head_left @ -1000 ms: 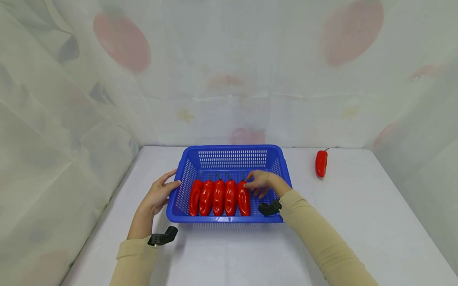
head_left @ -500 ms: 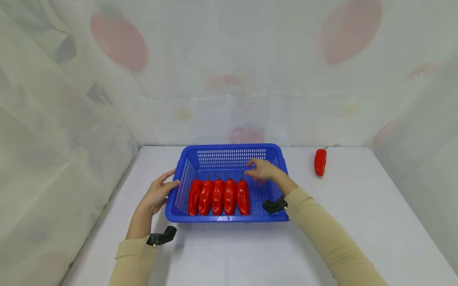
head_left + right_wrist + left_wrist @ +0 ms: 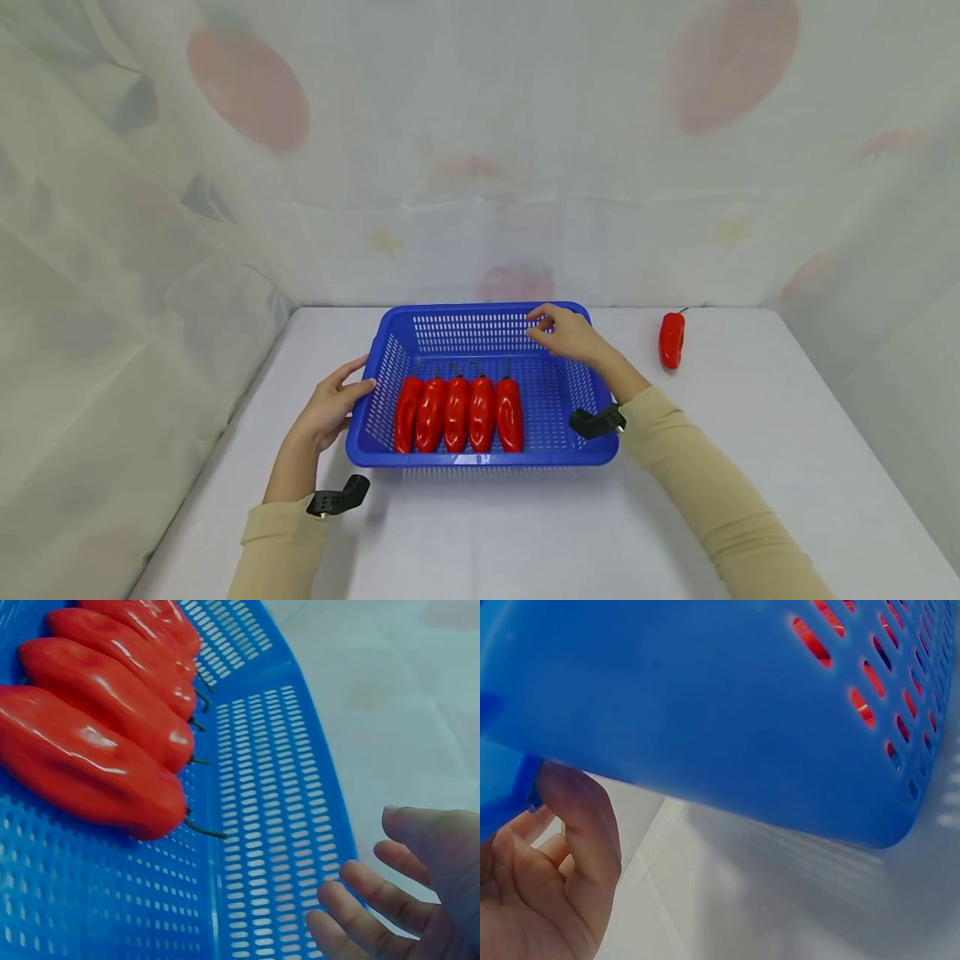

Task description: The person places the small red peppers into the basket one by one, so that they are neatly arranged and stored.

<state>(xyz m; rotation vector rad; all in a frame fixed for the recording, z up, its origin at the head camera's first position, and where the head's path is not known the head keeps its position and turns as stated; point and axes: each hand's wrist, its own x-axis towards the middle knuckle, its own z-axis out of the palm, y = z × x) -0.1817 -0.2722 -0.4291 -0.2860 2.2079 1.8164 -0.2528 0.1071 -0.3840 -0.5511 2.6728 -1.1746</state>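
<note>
Several red chili peppers (image 3: pixel 457 417) lie side by side in a blue plastic basket (image 3: pixel 480 460), filling its left and middle part, green stems toward the back. My left hand (image 3: pixel 330 408) grips the basket's left rim, thumb on top; in the left wrist view its fingers (image 3: pixel 592 847) curl under the edge. Over the back right of the basket, my right hand (image 3: pixel 570 333) hovers with nothing in it, fingers loosely bent. Seen from the right wrist, that hand's fingertips (image 3: pixel 330 892) overlap the back rim, apart from the nearest pepper (image 3: pixel 90 765).
One more red chili pepper (image 3: pixel 672 340) rests on the white table (image 3: pixel 750 433), right of the basket near the back edge. Behind the table hangs a pale printed sheet (image 3: pixel 472 233), and similar sheeting rises along both sides.
My right hand has let go of the rightmost pepper in the row and moved up, back and right toward the basket's rear corner. My left hand keeps its place on the rim.
</note>
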